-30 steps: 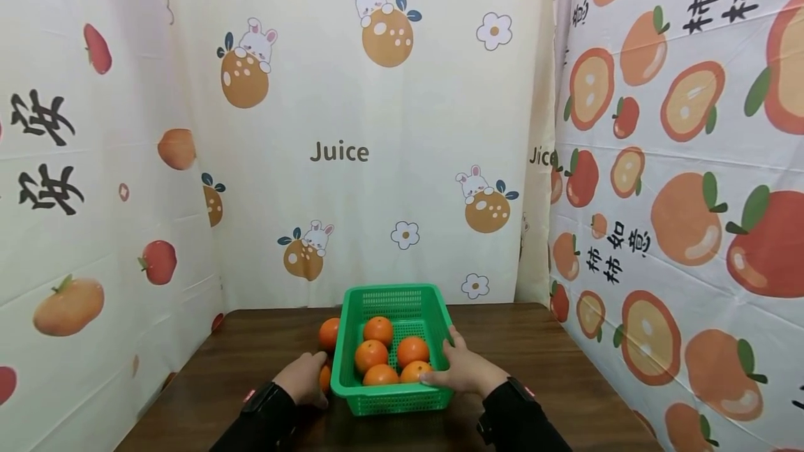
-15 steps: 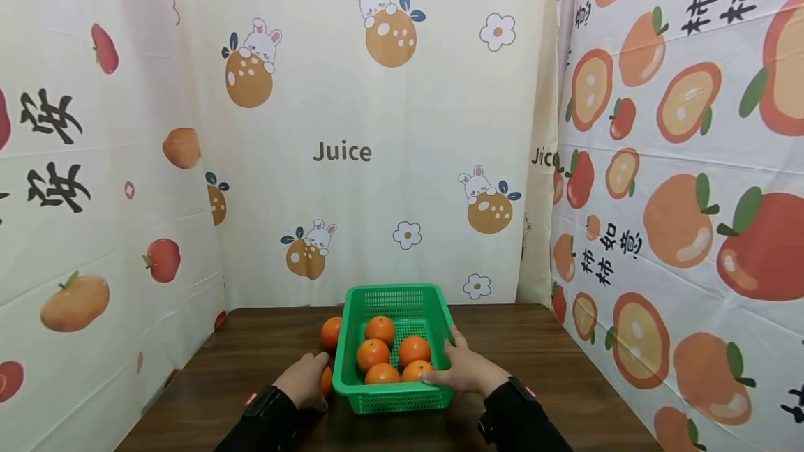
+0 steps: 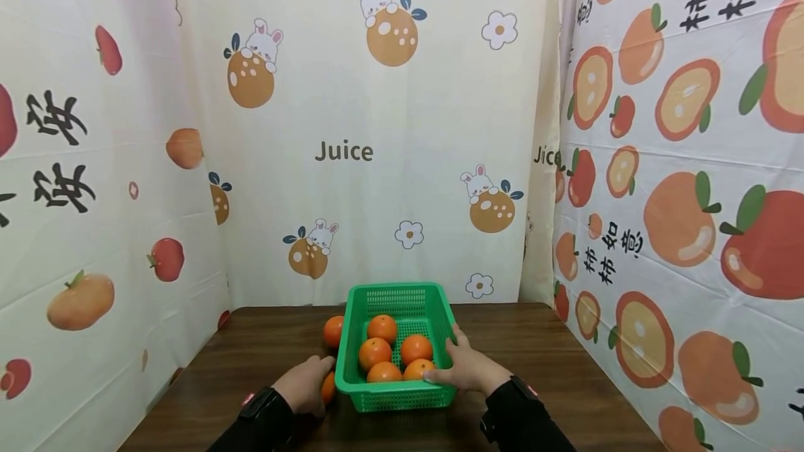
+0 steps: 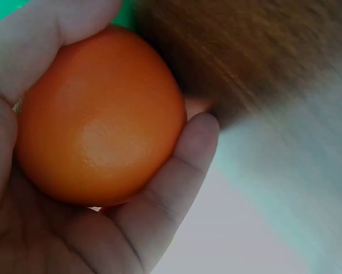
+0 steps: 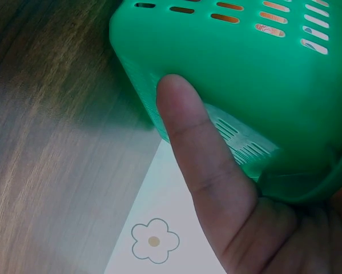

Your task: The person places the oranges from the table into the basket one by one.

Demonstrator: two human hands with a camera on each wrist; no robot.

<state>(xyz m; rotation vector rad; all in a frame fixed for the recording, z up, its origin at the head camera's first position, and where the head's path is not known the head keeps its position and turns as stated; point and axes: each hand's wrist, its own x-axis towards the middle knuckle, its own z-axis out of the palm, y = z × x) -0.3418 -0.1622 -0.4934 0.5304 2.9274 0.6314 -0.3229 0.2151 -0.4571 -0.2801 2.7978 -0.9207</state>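
Observation:
In my left hand (image 3: 306,383) is an orange (image 4: 102,120), the fingers and thumb curled around its sides. That hand is low beside the left wall of a green plastic basket (image 3: 405,400), and in the head view part of the fruit shows between hand and basket. With my right hand (image 3: 470,368) I grip the basket's right side near its front corner. The thumb lies over the rim, and in the right wrist view a finger (image 5: 196,142) runs along the outer wall. Several oranges (image 3: 375,353) lie inside the basket, mostly in its left and front parts.
Another orange (image 3: 333,331) sits on the dark wooden table (image 3: 502,340), close to the basket's left wall beyond my left hand. Printed curtains (image 3: 377,243) stand behind the table and along both sides.
My left hand has shifted slightly toward the front of the table with the orange. The basket and my right hand keep their places; the head view has moved a little.

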